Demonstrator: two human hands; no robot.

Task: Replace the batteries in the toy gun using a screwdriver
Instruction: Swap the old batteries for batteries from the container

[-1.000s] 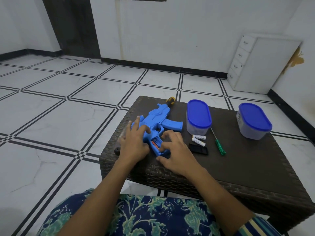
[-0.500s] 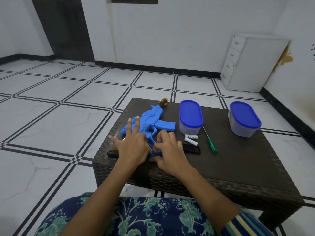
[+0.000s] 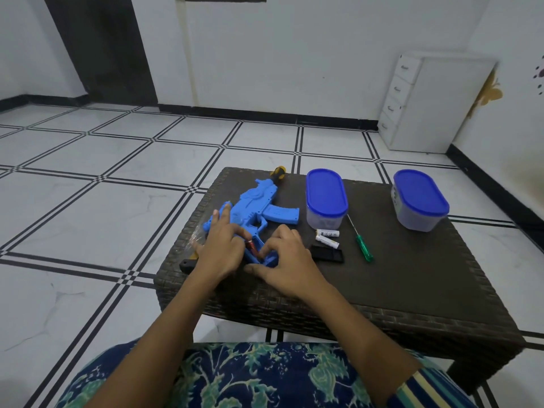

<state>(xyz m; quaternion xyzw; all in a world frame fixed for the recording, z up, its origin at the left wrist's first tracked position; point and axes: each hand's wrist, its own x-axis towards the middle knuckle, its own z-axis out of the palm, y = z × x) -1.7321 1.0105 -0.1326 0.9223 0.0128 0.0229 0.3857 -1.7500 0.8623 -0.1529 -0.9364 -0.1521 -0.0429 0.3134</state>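
A blue toy gun (image 3: 259, 203) lies flat on the dark wicker table (image 3: 412, 290), muzzle pointing away. My left hand (image 3: 222, 251) presses on its rear body, index finger stretched forward. My right hand (image 3: 287, 260) grips the gun's handle with its fingertips. Between the two hands a red battery (image 3: 253, 248) sits tilted in the open handle compartment. Two white batteries (image 3: 327, 237) and a black compartment cover (image 3: 328, 254) lie just right of my right hand. Further right lies a green-handled screwdriver (image 3: 364, 251).
Two clear tubs with blue lids stand at the back: one (image 3: 325, 201) beside the gun, one (image 3: 419, 198) at the right. A yellow-black tool handle (image 3: 278, 173) lies at the muzzle. Clear plastic wrap (image 3: 195, 237) and a black-yellow object (image 3: 188, 262) lie left of my left hand.
The red battery now shows tilted up between my hands. My left fingers have drawn closer together on the gun, and my right fingertips have closed in on the handle.
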